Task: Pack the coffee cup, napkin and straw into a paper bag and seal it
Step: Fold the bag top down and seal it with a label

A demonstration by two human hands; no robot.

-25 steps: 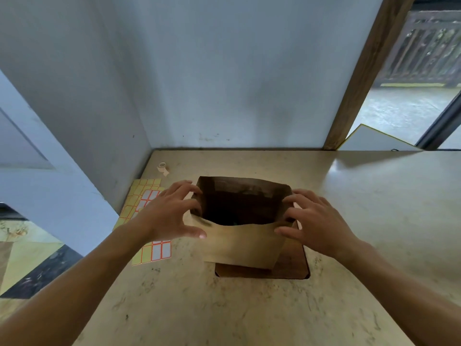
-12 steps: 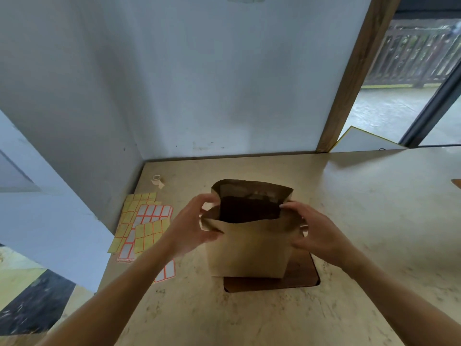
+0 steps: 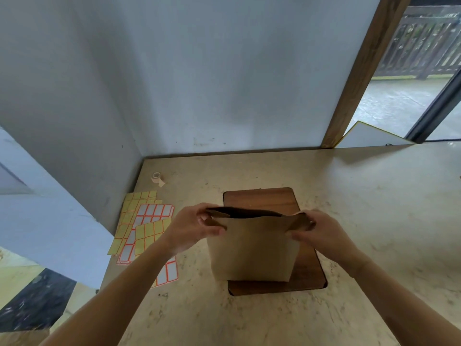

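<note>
A brown paper bag (image 3: 252,250) stands upright on a dark wooden board (image 3: 264,201) in the middle of the table. Its mouth is pressed almost flat, with only a thin dark slit left along the top edge. My left hand (image 3: 192,228) pinches the bag's top left corner. My right hand (image 3: 321,231) pinches the top right corner. The cup, napkin and straw are not visible; the bag's inside is hidden.
Sheets of yellow and white label stickers (image 3: 144,223) lie at the table's left edge. A small tape roll (image 3: 157,177) sits near the back left corner by the wall. The beige table (image 3: 361,196) stretches to the right, and a wooden post (image 3: 359,76) stands behind it.
The bag's mouth was wide open; both hands moved to its top corners and pulled them apart, flattening the opening. More of the wooden board shows behind the bag.
</note>
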